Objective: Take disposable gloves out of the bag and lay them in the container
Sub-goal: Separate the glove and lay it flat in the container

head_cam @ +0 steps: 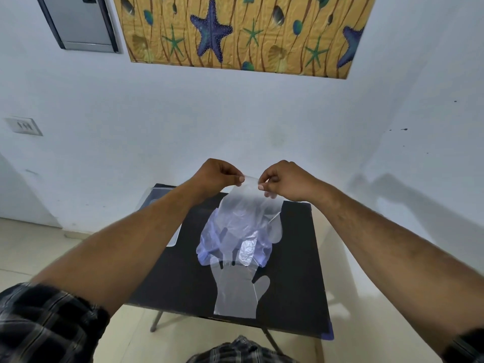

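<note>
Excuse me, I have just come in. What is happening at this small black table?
A person is holding up a thin clear plastic glove by its upper edge, pinched between the left hand and the right hand, above the black table. Under it lies a crumpled bluish plastic bag, and another flat clear glove is spread on the table near the person. A clear plastic container stands at the far left, partly hidden by the left forearm.
</note>
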